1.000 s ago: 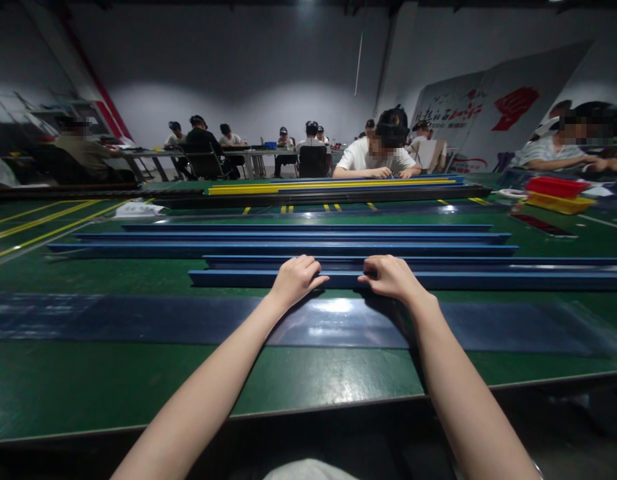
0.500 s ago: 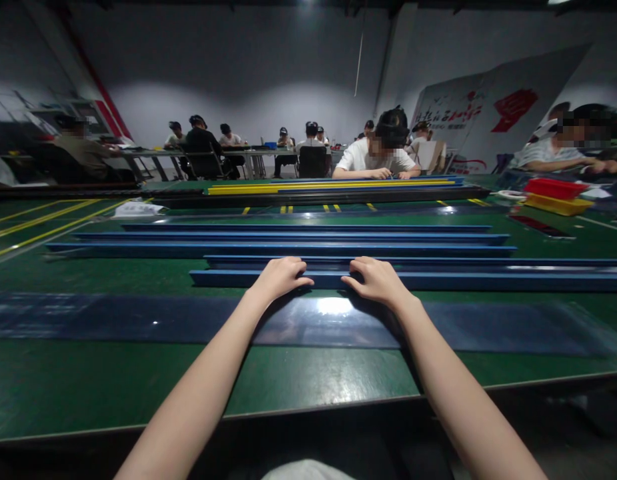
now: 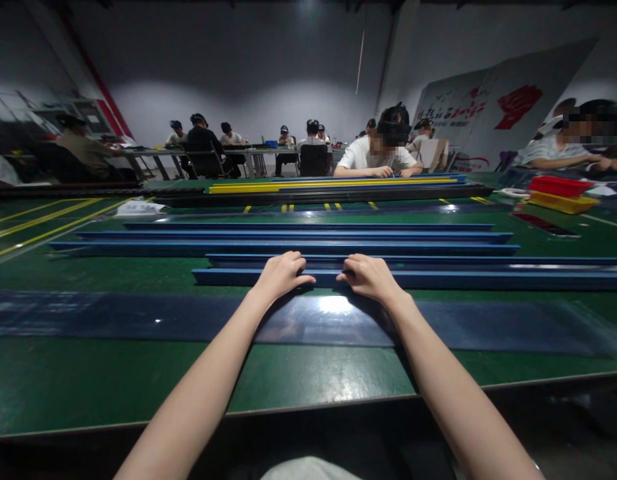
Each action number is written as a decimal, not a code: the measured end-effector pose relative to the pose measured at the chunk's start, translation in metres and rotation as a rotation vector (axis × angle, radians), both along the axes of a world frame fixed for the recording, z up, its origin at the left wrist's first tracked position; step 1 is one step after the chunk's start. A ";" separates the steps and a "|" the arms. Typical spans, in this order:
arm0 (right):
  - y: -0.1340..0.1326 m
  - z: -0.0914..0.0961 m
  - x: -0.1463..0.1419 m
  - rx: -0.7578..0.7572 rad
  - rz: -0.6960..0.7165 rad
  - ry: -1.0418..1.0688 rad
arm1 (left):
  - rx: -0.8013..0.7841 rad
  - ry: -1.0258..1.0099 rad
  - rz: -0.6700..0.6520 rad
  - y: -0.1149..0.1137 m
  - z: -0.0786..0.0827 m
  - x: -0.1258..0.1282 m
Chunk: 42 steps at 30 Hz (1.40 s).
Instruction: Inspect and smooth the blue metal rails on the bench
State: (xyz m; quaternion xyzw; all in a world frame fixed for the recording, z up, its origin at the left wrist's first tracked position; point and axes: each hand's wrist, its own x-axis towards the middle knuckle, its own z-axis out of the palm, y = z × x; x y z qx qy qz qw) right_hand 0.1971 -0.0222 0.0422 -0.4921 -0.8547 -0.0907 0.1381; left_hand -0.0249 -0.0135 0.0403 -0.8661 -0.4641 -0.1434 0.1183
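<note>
A long blue channel strip [image 3: 463, 279] lies across the green table [image 3: 88, 380] in front of me, its left end near the middle left. My left hand [image 3: 281, 275] is closed over the strip's top edge, thumb on the near side. My right hand [image 3: 371, 276] grips the same strip a short way to the right, fingers curled over it. Just behind it lies a second blue strip [image 3: 438, 261]. A dark flat sheet [image 3: 138, 319] lies between the strip and me.
Three more long blue strips [image 3: 288, 237] lie farther back. Yellow, blue and black strips [image 3: 333, 187] are stacked at the far side, where a person in white sits. Red and yellow trays [image 3: 558, 193] stand at the right. Other people sit at tables behind.
Both hands have slid a little to the left along the near blue strip and now sit slightly closer together. The strips have not visibly shifted.
</note>
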 end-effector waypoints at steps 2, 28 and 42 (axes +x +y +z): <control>-0.001 0.001 0.003 -0.013 -0.024 0.000 | 0.007 -0.009 -0.015 0.000 -0.001 0.001; -0.002 0.001 0.024 -0.069 -0.070 -0.012 | -0.096 -0.034 -0.145 0.007 -0.012 0.000; -0.002 0.001 0.023 -0.026 -0.016 0.089 | -0.040 0.009 -0.167 0.006 -0.011 0.000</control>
